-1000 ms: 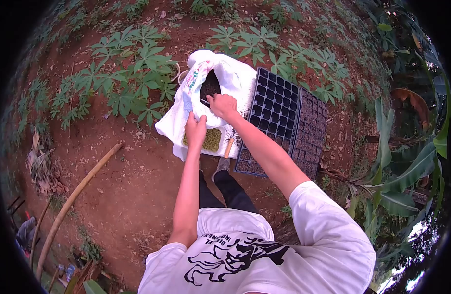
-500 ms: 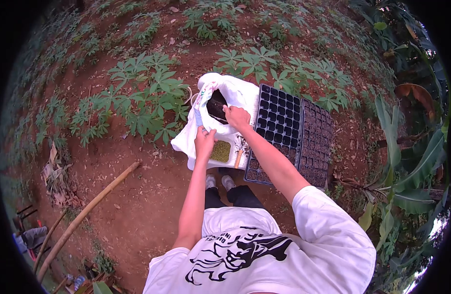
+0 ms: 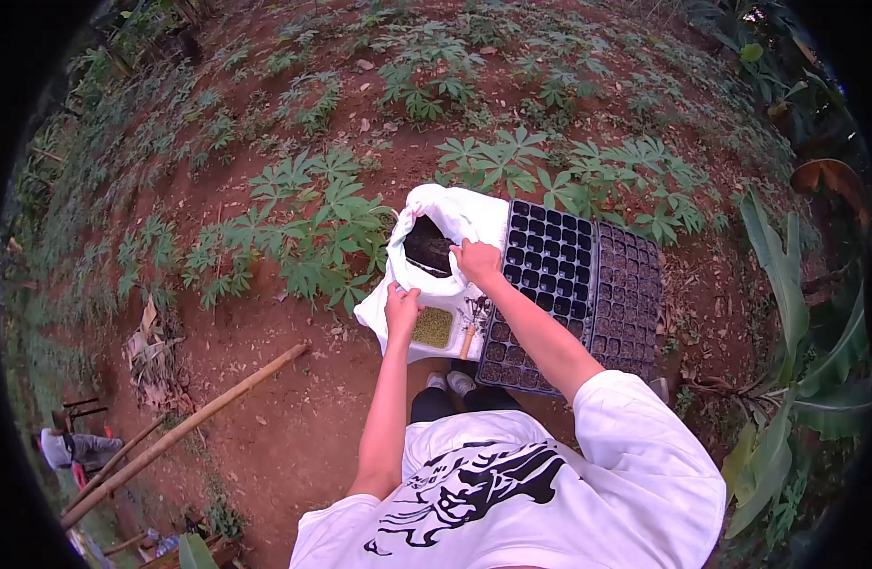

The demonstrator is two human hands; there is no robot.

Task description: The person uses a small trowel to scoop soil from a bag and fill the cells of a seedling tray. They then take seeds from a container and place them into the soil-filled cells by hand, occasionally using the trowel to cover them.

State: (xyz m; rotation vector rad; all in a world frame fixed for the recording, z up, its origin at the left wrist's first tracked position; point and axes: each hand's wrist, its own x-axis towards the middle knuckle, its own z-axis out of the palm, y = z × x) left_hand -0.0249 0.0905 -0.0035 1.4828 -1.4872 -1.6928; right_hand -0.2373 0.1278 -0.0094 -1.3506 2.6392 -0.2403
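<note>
White and open, one bag (image 3: 420,278) of dark soil (image 3: 426,248) sits on a pale surface (image 3: 491,212); the left hand (image 3: 402,308) pinches its near rim, the right hand (image 3: 479,262) grips its right rim. Nearer lie one patch of green granules (image 3: 433,327) and one wooden-handled tool (image 3: 468,342); rightward, two cell trays (image 3: 550,261).

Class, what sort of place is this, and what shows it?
Probably an outdoor growing plot: leafy plants in reddish soil, a black cell tray and an open white sack with dark material inside.
</note>
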